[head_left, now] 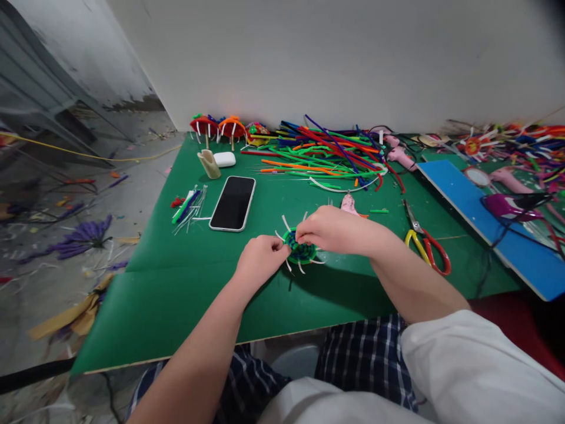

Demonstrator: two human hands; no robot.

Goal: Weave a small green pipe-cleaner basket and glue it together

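Observation:
A small round woven piece (302,252) in green and dark blue fuzzy pipe cleaner has white spokes sticking out around its rim. It is held just over the green table, tilted slightly. My left hand (265,258) pinches its left edge between thumb and fingers. Above its upper part, my right hand (329,231) is closed in a pinch, fingertips touching the weave; what lies between them is hidden. Behind the right hand, a pink glue gun (348,204) is partly covered. Red and yellow-handled scissors (424,240) lie to the right of that hand.
A phone (233,203) lies left of centre on the green table (176,306). Behind it stand a beige holder (209,164) and a white case (225,159). Many pipe cleaners (326,150) are heaped at the back. A blue board (489,229) with a purple tool (512,207) is at right.

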